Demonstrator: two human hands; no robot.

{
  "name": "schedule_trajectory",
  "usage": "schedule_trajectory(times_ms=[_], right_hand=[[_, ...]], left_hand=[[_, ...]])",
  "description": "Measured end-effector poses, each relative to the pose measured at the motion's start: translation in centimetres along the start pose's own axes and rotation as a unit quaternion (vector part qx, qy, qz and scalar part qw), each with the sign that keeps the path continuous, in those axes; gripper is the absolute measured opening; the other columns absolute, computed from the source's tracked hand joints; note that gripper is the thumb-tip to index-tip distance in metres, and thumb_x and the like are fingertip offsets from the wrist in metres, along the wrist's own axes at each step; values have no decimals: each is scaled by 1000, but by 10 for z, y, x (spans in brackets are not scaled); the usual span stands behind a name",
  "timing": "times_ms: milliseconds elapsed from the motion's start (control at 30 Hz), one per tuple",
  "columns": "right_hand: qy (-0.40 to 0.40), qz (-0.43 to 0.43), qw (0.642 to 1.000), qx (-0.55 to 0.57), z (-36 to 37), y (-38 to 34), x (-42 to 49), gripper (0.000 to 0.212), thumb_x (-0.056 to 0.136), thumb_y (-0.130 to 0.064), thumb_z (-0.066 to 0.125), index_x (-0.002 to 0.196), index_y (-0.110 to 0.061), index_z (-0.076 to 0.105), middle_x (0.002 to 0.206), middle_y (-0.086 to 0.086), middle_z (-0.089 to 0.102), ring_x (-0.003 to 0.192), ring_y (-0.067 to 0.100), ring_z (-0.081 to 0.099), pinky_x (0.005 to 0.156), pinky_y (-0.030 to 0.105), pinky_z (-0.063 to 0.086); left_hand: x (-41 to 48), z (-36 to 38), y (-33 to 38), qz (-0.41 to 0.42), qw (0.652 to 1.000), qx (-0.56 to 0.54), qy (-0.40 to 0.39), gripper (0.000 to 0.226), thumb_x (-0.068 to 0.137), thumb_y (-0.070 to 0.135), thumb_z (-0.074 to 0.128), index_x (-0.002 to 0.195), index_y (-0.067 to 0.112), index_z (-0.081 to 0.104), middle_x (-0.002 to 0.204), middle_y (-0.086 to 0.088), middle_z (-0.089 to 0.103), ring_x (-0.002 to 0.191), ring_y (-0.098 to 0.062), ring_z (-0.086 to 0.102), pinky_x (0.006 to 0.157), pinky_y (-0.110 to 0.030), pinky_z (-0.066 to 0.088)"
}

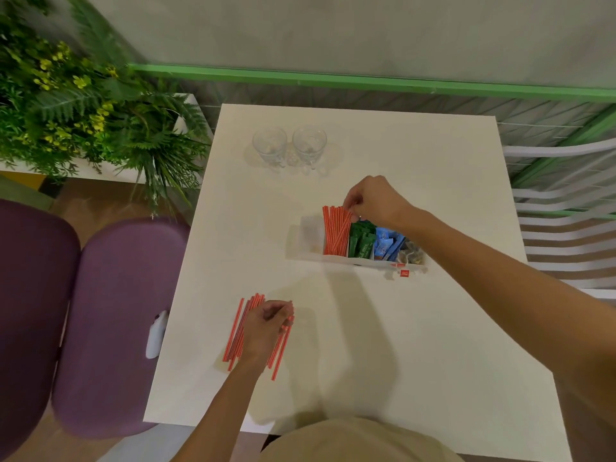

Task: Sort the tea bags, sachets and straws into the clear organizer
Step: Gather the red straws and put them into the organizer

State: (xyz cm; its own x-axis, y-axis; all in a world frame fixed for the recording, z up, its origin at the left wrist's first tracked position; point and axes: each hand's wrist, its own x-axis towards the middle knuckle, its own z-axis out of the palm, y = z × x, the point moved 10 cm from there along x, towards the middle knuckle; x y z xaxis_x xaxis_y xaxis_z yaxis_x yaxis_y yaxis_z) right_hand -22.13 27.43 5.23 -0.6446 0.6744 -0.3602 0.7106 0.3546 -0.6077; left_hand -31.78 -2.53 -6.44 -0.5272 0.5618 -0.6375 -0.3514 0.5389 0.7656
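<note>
Where loose red straws (235, 335) lie on the near tabletop (366, 345), the left hand (266, 328) curls its grip round a few. Farther off, the right hand (373, 201) pinches its grip on the bundled straws (335, 231) standing in the clear organizer (308, 235), beside green sachets (361, 243), blue sachets (386, 245) and tea bags (413, 255).

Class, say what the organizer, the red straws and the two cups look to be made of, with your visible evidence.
Organizer: clear glossy plastic, probably; the table shows through its empty left end. Red straws: matte, thin, striped, likely paper or paper-wrapped; unclear which. Cups: transparent glass or hard plastic; see-through, with bright glints.
</note>
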Motion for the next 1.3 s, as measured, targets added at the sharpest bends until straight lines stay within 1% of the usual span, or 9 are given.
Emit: schedule_trajectory(times_ms=[100,233,400,600,867,967,1067,1200,1300], right_hand=[[-23,-7,999,-33,19,-4,2,17,88,6,59,99,2,71,77,10,68,66,18,68,53,10,48],[-48,-12,996,-73,41,-7,7,20,88,7,59,103,2,71,99,18,70,82,28,71,61,20,51],[-55,-21,994,-97,53,-6,14,19,89,5,58,100,-1,72,99,17,70,80,27,71,61,24,54],[-31,-46,989,-134,46,-15,18,24,89,1,55,106,-3,71,112,12,66,96,25,63,74,27,49],[6,-38,991,-127,23,-12,15,23,90,-13,60,112,-9,67,107,13,64,85,22,63,84,37,54],[36,-54,994,-89,11,-19,1,20,91,-12,60,108,-6,68,98,12,69,82,21,63,84,36,54],[22,-61,998,-21,21,-22,-22,15,91,-9,57,95,-5,72,86,12,71,73,25,68,74,36,57],[-52,-26,998,35,73,0,-51,10,92,-9,59,89,-11,69,76,8,71,63,22,70,61,30,54],[-106,16,993,57,124,27,-78,9,91,-8,60,92,-8,69,76,6,71,61,18,70,65,31,57]], left_hand=[[-2,-2,-5,-9,1000,1,11,9,87,5,67,94,1,70,79,-13,69,54,-6,62,51,-13,49],[0,-2,-12,-14,999,30,17,5,88,6,66,90,7,71,80,-10,72,55,-4,64,54,-11,50],[2,-3,-17,-16,998,53,9,6,88,8,67,91,9,73,84,-12,74,68,-17,67,59,-17,53],[2,-7,-13,4,997,75,6,10,88,5,67,87,13,72,82,-10,74,75,-23,69,70,-24,57],[6,-27,-7,69,980,183,44,13,84,8,71,90,19,74,88,6,73,85,-10,69,88,-26,54],[4,-32,-6,94,961,256,48,16,84,11,72,96,21,71,91,7,69,82,-8,66,88,-29,56],[2,-31,-6,134,913,382,47,28,82,23,74,109,22,66,103,7,64,78,-6,61,86,-26,55],[-3,-22,-15,144,869,473,26,45,84,34,71,126,21,58,125,7,53,102,-14,61,90,-28,53],[-7,-14,-18,148,844,515,18,55,85,35,69,135,20,51,134,5,49,114,-16,57,90,-30,52]])
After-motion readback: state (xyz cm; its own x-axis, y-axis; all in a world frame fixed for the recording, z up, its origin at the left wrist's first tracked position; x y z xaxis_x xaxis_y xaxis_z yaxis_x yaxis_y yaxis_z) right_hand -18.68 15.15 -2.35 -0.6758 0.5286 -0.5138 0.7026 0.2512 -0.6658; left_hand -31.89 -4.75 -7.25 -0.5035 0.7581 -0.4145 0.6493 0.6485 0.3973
